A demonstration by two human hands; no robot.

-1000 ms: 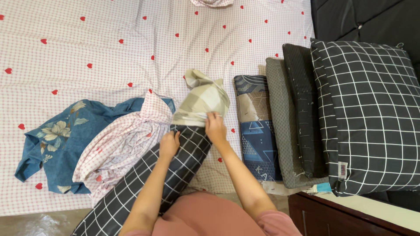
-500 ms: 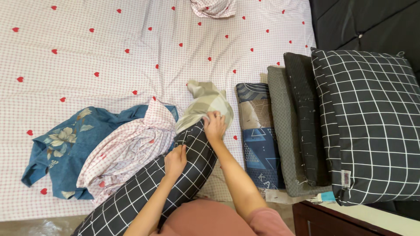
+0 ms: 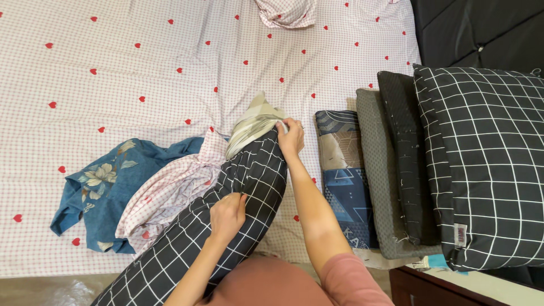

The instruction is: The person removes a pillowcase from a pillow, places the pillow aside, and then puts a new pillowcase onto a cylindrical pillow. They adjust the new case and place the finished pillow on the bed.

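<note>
A long bolster pillow (image 3: 254, 120) with a pale grey-green checked fabric lies slanted on the bed, most of it inside a black cover with a white grid (image 3: 226, 215). Only its top end sticks out. My right hand (image 3: 290, 136) grips the cover's upper edge at that end. My left hand (image 3: 226, 215) pinches the black cover lower down, around its middle.
A crumpled white-and-red checked cloth (image 3: 170, 190) and a blue floral cloth (image 3: 99, 192) lie left of the bolster. Right of it stand a blue patterned pillow (image 3: 340, 175), a grey pillow (image 3: 377, 170), a dark pillow (image 3: 405, 153) and a black grid pillow (image 3: 487, 164). The bedsheet (image 3: 141, 68) has red hearts.
The black cover has slid further up the bolster, leaving less pale fabric showing. My right hand rose with the cover's edge; my left hand moved lower on the cover.
</note>
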